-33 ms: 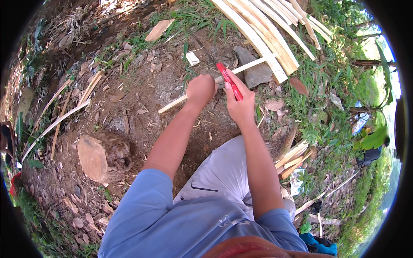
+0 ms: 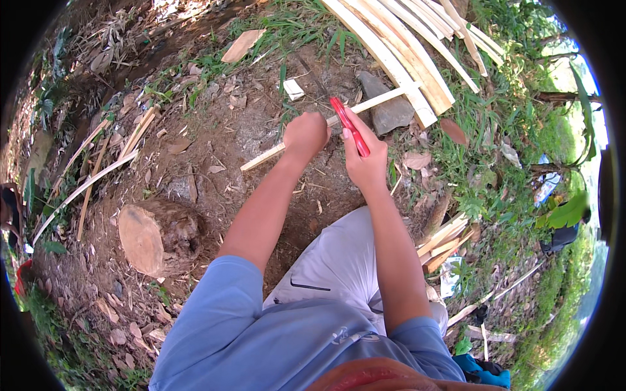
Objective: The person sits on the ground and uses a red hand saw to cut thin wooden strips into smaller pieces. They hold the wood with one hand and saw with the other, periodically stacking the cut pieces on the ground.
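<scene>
My left hand (image 2: 306, 135) is closed in a fist around a thin pale wooden strip (image 2: 262, 158). The strip slants from the bare soil at lower left up to the right, its far end by the long boards. In my right hand (image 2: 366, 156), just right of the left one, is a red-handled long-bladed tool (image 2: 338, 109). Its narrow dark blade points away to the upper left, across the strip, and blends with the soil; I cannot tell its exact kind. A grey stone (image 2: 391, 112) lies under or beside the strip, right of my hands.
Long pale boards (image 2: 430, 85) lie at the far right. A cut log (image 2: 142, 240) rests at left, with several loose strips (image 2: 91, 179) behind it. Short split pieces (image 2: 447, 240) are piled right of my leg. A white scrap (image 2: 293, 89) lies beyond my left hand.
</scene>
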{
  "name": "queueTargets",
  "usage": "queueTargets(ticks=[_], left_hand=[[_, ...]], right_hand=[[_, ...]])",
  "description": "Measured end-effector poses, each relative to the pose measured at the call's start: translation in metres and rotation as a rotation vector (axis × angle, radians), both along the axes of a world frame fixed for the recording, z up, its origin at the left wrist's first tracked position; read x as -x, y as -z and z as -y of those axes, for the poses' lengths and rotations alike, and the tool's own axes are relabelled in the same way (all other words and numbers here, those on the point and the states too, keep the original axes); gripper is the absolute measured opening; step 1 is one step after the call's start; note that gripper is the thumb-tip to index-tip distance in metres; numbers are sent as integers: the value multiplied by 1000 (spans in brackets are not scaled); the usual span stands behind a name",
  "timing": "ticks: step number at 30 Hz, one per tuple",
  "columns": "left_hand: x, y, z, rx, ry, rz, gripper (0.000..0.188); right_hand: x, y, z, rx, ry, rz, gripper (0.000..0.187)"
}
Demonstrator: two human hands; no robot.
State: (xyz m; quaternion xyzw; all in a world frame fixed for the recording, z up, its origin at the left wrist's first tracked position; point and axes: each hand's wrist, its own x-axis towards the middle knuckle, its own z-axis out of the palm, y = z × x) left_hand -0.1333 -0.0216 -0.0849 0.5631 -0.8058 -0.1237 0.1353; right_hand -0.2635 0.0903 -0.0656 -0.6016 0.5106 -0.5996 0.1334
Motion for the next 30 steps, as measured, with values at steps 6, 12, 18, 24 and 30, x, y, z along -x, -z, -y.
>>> queueTargets(ticks=[6, 12, 18, 24, 30], left_hand=[[-2, -11, 9, -118, -8, -8, 36], [-2, -9, -2, -118, 10, 1, 32], [-5, 1, -5, -38, -7, 35, 29], [3, -2, 19, -14, -45, -13, 32], [-5, 3, 20, -47, -4, -41, 37]], right_hand=[[31, 4, -118, -200, 103, -85, 44], [63, -15, -282, -358, 183, -256, 46], [51, -40, -240, -332, 87, -291, 45], [19, -22, -73, -80, 52, -23, 42], [29, 9, -96, -147, 47, 4, 43]])
